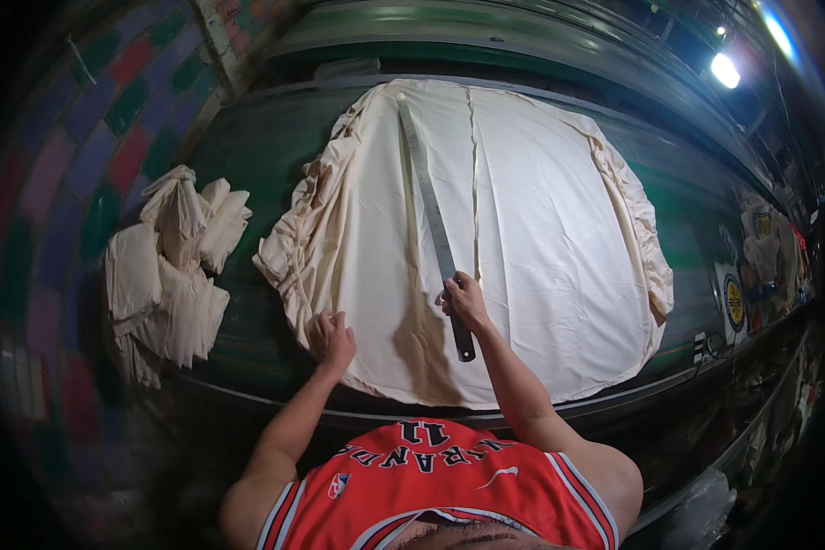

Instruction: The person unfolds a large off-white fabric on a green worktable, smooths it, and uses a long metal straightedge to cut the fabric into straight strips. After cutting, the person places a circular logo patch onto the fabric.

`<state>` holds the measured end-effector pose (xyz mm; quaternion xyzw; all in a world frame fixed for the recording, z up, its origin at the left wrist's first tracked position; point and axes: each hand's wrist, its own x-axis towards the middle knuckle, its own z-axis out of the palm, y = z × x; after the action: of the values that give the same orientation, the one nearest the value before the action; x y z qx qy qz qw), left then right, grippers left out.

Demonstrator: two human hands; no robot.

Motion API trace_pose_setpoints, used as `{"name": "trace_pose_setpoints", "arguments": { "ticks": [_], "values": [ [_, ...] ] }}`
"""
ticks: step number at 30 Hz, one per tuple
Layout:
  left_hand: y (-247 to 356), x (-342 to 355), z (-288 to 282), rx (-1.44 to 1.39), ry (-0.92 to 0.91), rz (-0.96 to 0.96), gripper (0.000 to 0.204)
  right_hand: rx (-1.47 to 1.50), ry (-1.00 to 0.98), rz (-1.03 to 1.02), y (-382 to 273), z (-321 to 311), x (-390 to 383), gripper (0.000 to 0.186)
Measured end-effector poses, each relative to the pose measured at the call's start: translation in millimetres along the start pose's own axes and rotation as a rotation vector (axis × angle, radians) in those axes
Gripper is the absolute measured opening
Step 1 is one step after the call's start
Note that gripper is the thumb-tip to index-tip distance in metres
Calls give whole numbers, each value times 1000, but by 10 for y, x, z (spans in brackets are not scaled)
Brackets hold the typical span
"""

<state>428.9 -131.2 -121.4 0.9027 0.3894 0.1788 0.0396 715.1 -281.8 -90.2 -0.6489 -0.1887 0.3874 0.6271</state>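
Observation:
A large cream cloth (550,220) lies spread on a long green table, its left and right edges gathered into ruffles. A seam or fold runs down its middle. My right hand (466,301) is closed around the near part of a long flat metal ruler (427,188), which has a dark near end with a hole. The ruler lies lengthwise over the cloth, left of the seam, and its far tip reaches close to the far edge. At the cloth's near left edge rests my left hand (334,339), its bent fingers apart and touching the fabric.
A pile of folded cream cloth (170,266) sits at the table's left end, beside a painted brick wall (92,137). More green tables (412,37) run behind. Cluttered items (770,243) and a round-emblem sticker (732,301) are at the right. A lamp (725,71) shines at upper right.

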Motion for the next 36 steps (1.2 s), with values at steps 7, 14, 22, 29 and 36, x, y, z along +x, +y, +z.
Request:
{"name": "trace_pose_setpoints", "arguments": {
  "ticks": [7, 14, 22, 29, 36],
  "values": [
    [-129, -236, 44, 1, -116, -105, 28, -142, 7, 47, 301, -146, -236, 19],
    [-62, -330, -43, 19, -76, -182, 25, -190, -6, 22, 502, -196, -196, 22],
    [-45, -383, -83, 98, -165, -247, 21, -14, 2, 52, 224, -189, -349, 16],
    [-12, -353, -142, 97, -211, -258, 19, -13, 24, -71, -2, -217, -361, 12],
    [-106, -425, -24, 81, -151, -239, 21, 58, -10, -70, -227, -164, -15, 12]
  ]
}}
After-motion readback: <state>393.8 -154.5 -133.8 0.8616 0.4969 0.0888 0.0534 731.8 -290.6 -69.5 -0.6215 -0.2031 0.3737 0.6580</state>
